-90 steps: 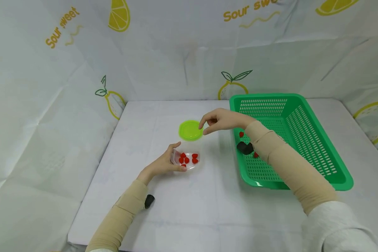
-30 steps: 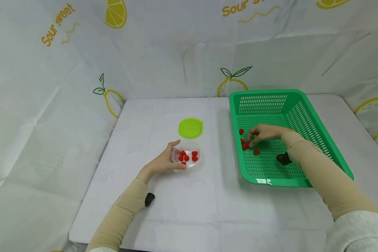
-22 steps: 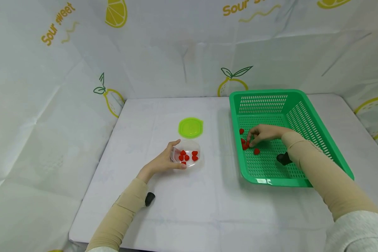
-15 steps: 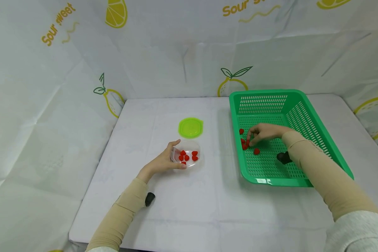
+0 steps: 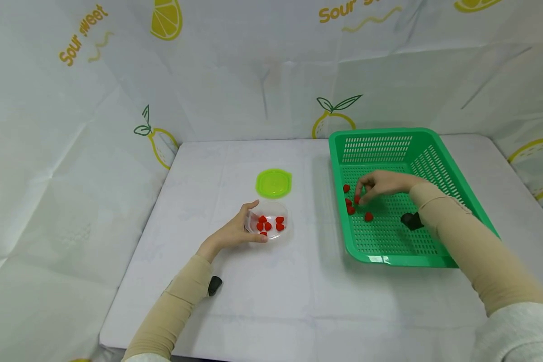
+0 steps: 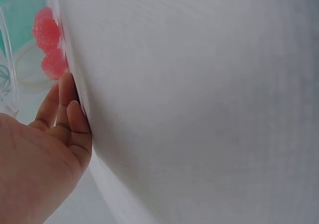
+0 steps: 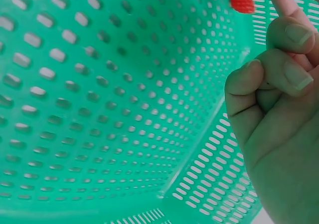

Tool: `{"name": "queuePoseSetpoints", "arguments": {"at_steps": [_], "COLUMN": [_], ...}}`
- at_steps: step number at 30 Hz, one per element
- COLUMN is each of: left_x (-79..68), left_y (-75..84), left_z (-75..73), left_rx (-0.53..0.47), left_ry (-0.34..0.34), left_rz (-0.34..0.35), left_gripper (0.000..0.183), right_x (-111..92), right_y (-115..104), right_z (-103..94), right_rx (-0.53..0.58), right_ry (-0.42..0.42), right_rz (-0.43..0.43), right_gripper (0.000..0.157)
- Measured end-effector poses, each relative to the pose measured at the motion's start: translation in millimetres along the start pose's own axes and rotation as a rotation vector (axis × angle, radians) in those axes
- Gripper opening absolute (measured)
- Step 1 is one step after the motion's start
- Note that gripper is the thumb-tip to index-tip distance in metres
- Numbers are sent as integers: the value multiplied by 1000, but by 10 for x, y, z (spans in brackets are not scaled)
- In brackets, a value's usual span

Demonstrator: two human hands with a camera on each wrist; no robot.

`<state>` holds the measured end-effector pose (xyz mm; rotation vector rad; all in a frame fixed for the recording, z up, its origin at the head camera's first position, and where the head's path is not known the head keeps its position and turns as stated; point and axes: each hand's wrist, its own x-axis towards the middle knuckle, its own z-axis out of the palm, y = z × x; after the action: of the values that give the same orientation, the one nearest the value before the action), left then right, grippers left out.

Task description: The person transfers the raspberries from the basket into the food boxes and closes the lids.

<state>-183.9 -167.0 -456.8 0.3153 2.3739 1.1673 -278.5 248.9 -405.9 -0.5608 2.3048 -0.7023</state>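
My left hand (image 5: 235, 234) holds a small clear plastic container (image 5: 275, 208) by its left side, thumb and fingers spread around it. Several red raspberries (image 5: 268, 227) lie inside; in the left wrist view, raspberries (image 6: 47, 35) show through the clear wall above the curled fingers. Over the left part of the green basket (image 5: 402, 261), my right hand (image 5: 384, 182) pinches one raspberry (image 5: 357, 199) between thumb and fingertips. More loose raspberries (image 5: 368, 217) rest on the basket floor near it. In the right wrist view a raspberry (image 7: 242, 0) lies beyond the folded fingers.
A lime-green lid (image 5: 273, 184) lies flat on the white table (image 5: 271, 301) just behind the container. The basket's raised rim stands between the right hand and the container. Black wrist cameras (image 5: 214, 285) sit beneath both forearms. A lemon-printed white sheet (image 5: 253, 65) hangs behind.
The right hand has gone from beside the lid, rightward into the basket, and pinched a raspberry, now raised slightly off the cluster. The left hand keeps its hold on the container.
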Motion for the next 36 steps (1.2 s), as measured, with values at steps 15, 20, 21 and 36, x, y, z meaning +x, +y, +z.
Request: {"name": "queuePoseSetpoints", "arguments": {"at_steps": [15,20,21,36], "left_x": [7,7,7,7], "left_y": [12,24,25,35], "left_z": [-14,-23,-22,40], "left_rx": [65,94,96,72], "left_ry": [23,54,55,124], "left_rz": [-9,-28,-29,37], "left_gripper": [101,100,100,98], "right_x": [-248,-311,-317,-205], "right_y": [-303,-463,-494,-951], "right_z": [-226,-284,-290,-192], "right_rx": [-38,-53,-55,3], "right_ry": [88,125,127,129], "right_rz": [-49,-89,-95,-201], "right_gripper": [30,27,27,26]}}
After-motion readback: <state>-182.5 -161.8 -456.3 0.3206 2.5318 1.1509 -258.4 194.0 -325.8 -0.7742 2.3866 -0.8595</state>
